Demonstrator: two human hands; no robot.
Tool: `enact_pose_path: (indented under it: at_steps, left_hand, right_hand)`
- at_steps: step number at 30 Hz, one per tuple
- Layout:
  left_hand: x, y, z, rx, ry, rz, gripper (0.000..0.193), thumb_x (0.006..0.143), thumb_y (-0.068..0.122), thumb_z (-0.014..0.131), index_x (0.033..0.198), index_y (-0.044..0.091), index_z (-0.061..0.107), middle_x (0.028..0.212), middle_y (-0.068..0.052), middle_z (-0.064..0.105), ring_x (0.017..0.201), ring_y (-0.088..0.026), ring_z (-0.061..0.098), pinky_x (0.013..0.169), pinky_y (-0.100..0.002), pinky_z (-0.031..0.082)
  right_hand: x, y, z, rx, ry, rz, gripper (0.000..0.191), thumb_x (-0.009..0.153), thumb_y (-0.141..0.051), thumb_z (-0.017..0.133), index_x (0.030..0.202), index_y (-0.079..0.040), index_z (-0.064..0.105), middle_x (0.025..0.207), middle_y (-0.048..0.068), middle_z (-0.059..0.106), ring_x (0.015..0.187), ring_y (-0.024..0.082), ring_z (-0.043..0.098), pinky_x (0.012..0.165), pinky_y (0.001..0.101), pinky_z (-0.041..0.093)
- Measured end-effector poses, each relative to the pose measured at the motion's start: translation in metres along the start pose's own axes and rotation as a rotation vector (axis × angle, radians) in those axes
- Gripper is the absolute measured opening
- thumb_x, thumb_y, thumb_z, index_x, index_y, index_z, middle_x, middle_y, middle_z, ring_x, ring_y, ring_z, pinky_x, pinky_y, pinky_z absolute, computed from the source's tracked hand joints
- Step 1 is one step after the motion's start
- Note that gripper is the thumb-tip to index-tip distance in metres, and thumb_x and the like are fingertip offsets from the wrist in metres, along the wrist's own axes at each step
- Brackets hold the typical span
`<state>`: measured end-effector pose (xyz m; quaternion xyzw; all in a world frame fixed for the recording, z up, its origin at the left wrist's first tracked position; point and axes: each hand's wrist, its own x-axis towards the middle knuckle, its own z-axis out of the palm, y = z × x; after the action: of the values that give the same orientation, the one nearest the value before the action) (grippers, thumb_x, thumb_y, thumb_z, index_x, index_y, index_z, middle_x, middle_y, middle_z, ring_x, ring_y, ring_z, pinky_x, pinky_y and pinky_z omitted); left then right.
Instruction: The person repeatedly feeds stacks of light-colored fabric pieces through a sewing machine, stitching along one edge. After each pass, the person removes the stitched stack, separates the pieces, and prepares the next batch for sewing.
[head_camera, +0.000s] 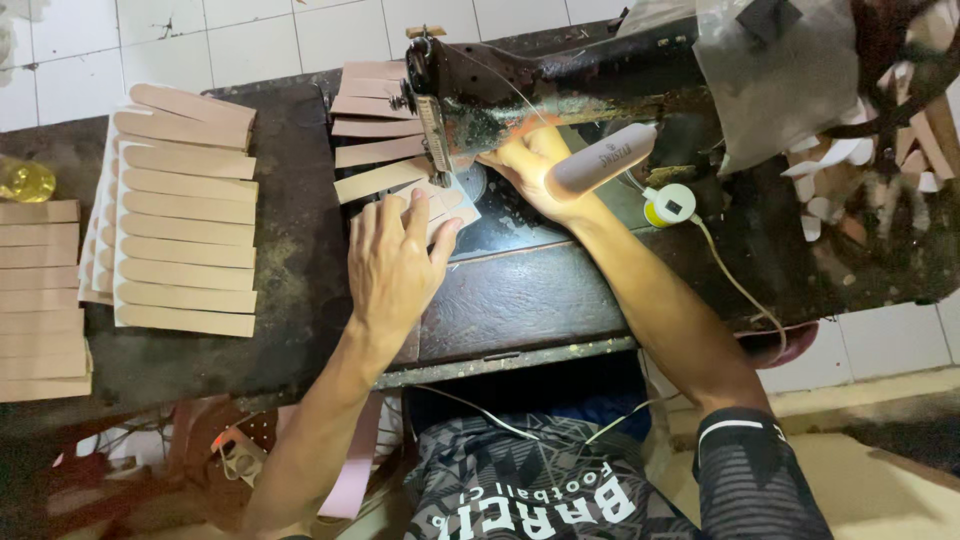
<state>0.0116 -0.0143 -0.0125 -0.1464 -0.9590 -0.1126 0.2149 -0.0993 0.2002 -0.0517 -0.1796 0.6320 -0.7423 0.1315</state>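
An old dark sewing machine stands on a worn black table. My left hand lies flat, fingers spread, pressing a tan leather strip under the needle area. My right hand reaches under the machine's arm and touches the same strip from the right side. Sewn tan strips trail away behind the needle toward the back of the table.
A stack of tan strips lies fanned out at the left, another pile at the far left edge beside a yellow bottle. A white tube lamp with a cable hangs by the machine. Scraps clutter the right.
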Motion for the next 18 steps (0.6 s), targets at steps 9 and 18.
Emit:
enact_pose_path:
  at_steps: [9, 18]
  left_hand:
    - [0.094, -0.069, 0.026, -0.135, 0.177, 0.129, 0.05, 0.086, 0.016, 0.077, 0.128, -0.007, 0.063, 0.129, -0.026, 0.063, 0.12, -0.036, 0.059, 0.1, -0.045, 0.048]
    - [0.144, -0.087, -0.005, -0.367, -0.508, -0.177, 0.043, 0.097, 0.039, 0.064, 0.114, 0.0, 0.069, 0.085, -0.016, 0.073, 0.076, -0.029, 0.073, 0.069, -0.041, 0.059]
  right_hand:
    - [0.0, 0.005, 0.0, 0.22, -0.001, 0.029, 0.026, 0.096, -0.006, 0.052, 0.118, -0.001, 0.063, 0.117, 0.004, 0.067, 0.11, 0.014, 0.064, 0.101, 0.0299, 0.052]
    - [0.002, -0.006, -0.003, 0.116, -0.015, -0.094, 0.023, 0.093, 0.001, 0.053, 0.106, 0.003, 0.072, 0.11, 0.006, 0.072, 0.102, 0.012, 0.064, 0.092, 0.0287, 0.051]
